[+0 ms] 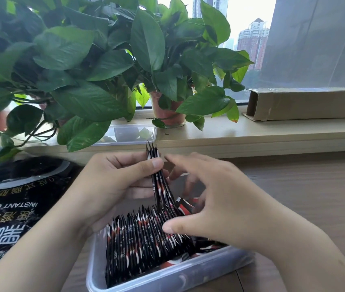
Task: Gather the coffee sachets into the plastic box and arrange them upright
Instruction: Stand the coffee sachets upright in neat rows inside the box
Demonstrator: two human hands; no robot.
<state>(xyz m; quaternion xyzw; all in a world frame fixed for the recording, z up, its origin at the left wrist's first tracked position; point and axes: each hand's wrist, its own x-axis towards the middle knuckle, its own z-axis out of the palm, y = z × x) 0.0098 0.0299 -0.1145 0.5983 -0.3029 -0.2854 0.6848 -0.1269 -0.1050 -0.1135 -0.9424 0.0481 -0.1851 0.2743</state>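
left hand: our left hand [112, 182] is pinching a small bunch of black-and-red coffee sachets [156, 178] between thumb and curled fingers, holding it upright above the box.
right hand: our right hand [220, 199] is hovering just beside that bunch, fingers spread wide and slightly blurred, gripping nothing we are able to see.
box: the clear rectangular plastic box [146, 280] is sitting on the brown wooden table [304, 197], under both hands.
inside: a packed row of matching sachets [137, 243] is standing on edge, filling the box's left part.
beside: a black printed instant-coffee bag [15, 207] is lying left of the box.
sill: green leafy potted plants [83, 60] and a brown cardboard carton [306, 104] are resting there.
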